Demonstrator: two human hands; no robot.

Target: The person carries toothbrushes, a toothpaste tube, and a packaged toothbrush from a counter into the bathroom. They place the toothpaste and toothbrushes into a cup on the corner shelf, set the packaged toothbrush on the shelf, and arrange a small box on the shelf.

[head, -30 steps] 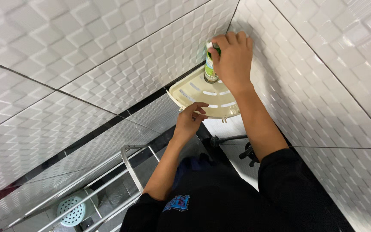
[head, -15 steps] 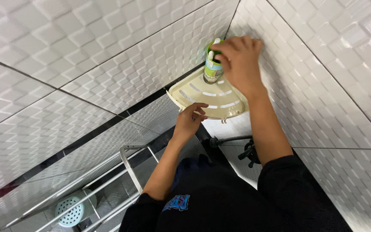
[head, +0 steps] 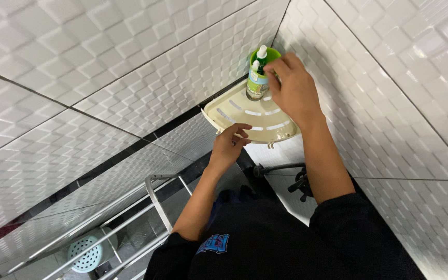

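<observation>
A: Where is the right hand (head: 292, 91) now?

B: It is at the green bottle (head: 257, 78), which stands upright at the back of the cream corner shelf (head: 250, 116), in the corner where the two tiled walls (head: 130, 67) meet. The grip of this hand is bent around the bottle, with fingertips on the upper part near the white cap. How tight it closes, I cannot tell.

A: And the left hand (head: 230, 145)?

B: It is at the front rim of the corner shelf. The fingers are curled over the edge and touch it; the grip is partly closed on the rim.

A: What is below?

B: A metal rack (head: 151, 207) stands low beside the left arm, and a round pale blue drain cover (head: 86, 254) lies under it. A dark tap fitting (head: 296, 181) is on the wall under the shelf.
</observation>
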